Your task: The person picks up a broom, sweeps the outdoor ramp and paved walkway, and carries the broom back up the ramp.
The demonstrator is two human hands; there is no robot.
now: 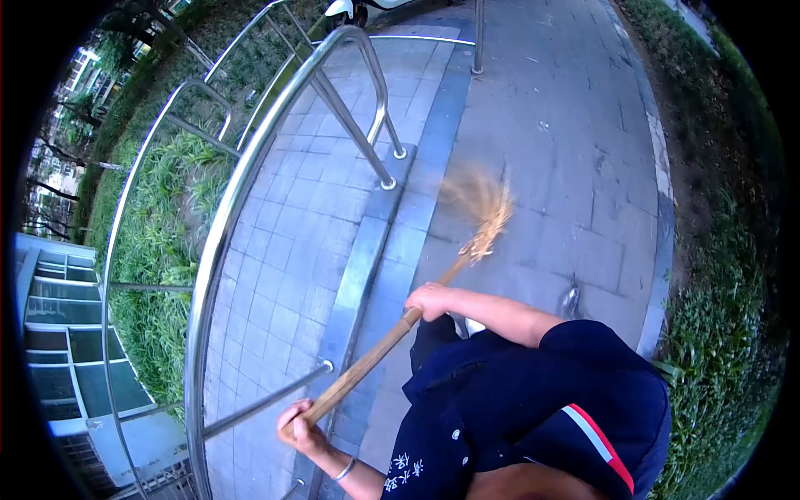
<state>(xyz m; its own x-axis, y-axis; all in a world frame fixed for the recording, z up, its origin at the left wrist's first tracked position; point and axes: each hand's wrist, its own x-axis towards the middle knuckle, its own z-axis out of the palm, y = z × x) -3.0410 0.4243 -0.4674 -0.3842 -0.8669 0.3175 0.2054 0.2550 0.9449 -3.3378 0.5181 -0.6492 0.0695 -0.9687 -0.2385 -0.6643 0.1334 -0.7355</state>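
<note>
Broom [367,362] held aslant over the paved path [567,150], its blurred bristles [487,218] pointing away from the person. The right hand [428,301] is closed around the handle nearer the bristles; the left hand [302,427], with a bracelet [346,469] at its wrist, is closed around the handle's upper end. Left of the broom: metal railing [198,308], tiled strip [275,250] and leafy plants [150,308]. Right of the broom, beyond the path: a green border [708,375]. Beyond the bristles, past the railing: part of a white vehicle [342,8].
</note>
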